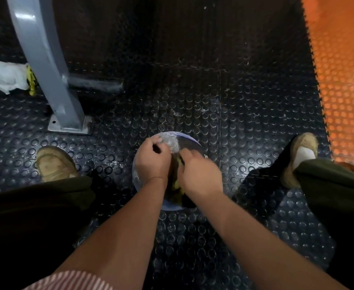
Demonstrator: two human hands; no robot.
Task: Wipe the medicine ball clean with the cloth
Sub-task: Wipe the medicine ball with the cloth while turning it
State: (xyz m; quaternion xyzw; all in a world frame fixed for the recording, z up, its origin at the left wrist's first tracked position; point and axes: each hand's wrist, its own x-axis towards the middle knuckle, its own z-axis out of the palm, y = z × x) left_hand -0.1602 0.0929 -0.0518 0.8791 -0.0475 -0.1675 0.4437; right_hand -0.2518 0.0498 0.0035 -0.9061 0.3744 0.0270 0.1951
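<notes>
The medicine ball (177, 143), dark with a pale blue rim and a whitish dusty patch on top, sits on the floor between my feet. My left hand (152, 160) rests on its upper left side with fingers curled against the surface. My right hand (199, 171) grips a yellow-green cloth (177, 186) and presses it on the middle of the ball. Most of the cloth and the ball's near half are hidden under my hands and wrists.
A grey metal machine leg (46, 65) with a bolted base plate (69, 127) stands at the left. A crumpled white paper (4, 77) lies behind it. My shoes (53, 163) (301, 155) flank the ball on black studded matting; orange flooring (343, 80) runs along the right.
</notes>
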